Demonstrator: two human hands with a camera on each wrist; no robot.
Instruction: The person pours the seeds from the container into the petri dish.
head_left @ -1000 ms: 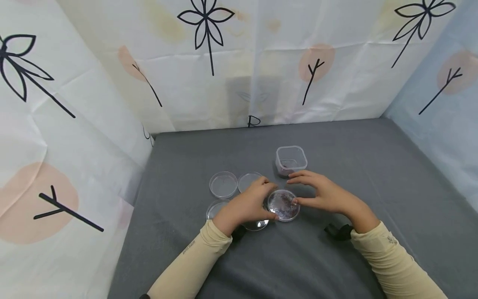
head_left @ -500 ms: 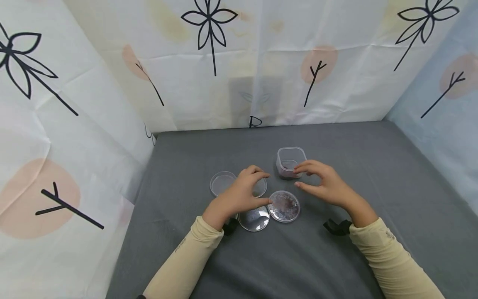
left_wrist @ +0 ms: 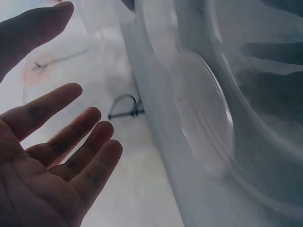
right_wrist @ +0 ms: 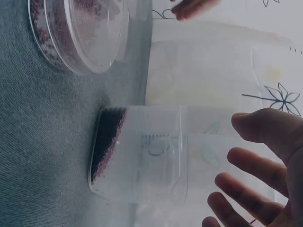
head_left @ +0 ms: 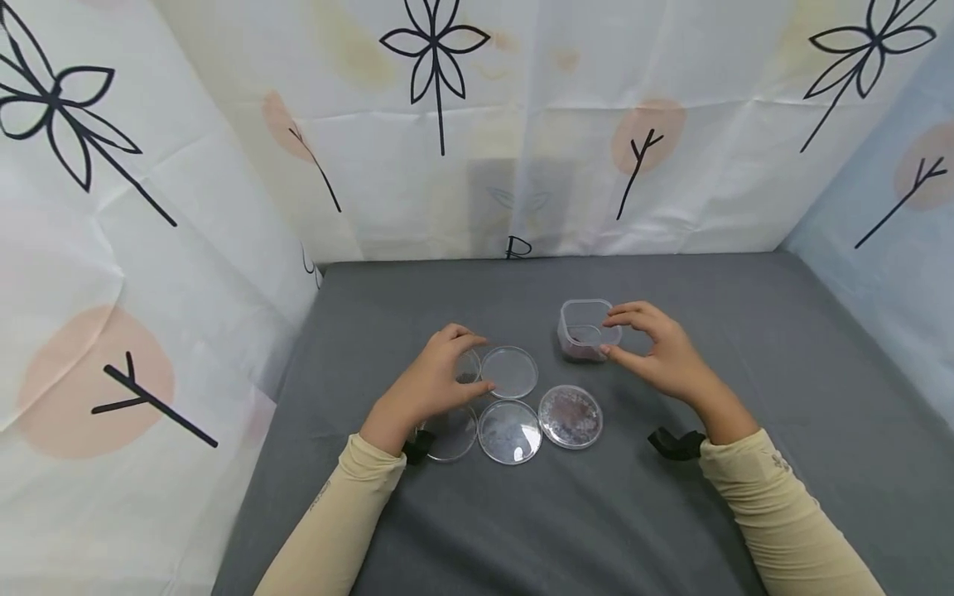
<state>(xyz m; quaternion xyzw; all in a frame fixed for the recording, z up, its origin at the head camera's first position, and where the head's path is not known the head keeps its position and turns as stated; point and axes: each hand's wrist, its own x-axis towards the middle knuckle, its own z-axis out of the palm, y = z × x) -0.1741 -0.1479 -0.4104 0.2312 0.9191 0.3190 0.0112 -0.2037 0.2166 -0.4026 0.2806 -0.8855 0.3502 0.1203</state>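
My left hand [head_left: 432, 372] hovers with spread fingers over the two leftmost petri dishes, partly hiding one petri dish [head_left: 468, 368] and overlapping the front petri dish [head_left: 452, 432]. Its palm and loose fingers [left_wrist: 94, 175] show nothing held in the left wrist view. My right hand [head_left: 659, 352] is beside a clear plastic tub [head_left: 581, 331], thumb and fingertips around its near right corner in the head view. In the right wrist view that hand is apart from the tub, above its rim. Dark reddish granules [right_wrist: 106, 142] lie sloped in the tub's bottom. A petri dish with similar granules [head_left: 570, 417] sits below it.
Two more clear petri dishes, a back one [head_left: 510, 372] and a front one [head_left: 510, 432], lie close together beside the granule-filled dish. Grey cloth [head_left: 596, 521] covers the table. Patterned white sheets [head_left: 358, 182] stand up behind and at the sides.
Both hands have come away from the granule-filled petri dish. My left hand has moved left over the other dishes, and my right hand has moved up beside the tub. The head view has shifted slightly.
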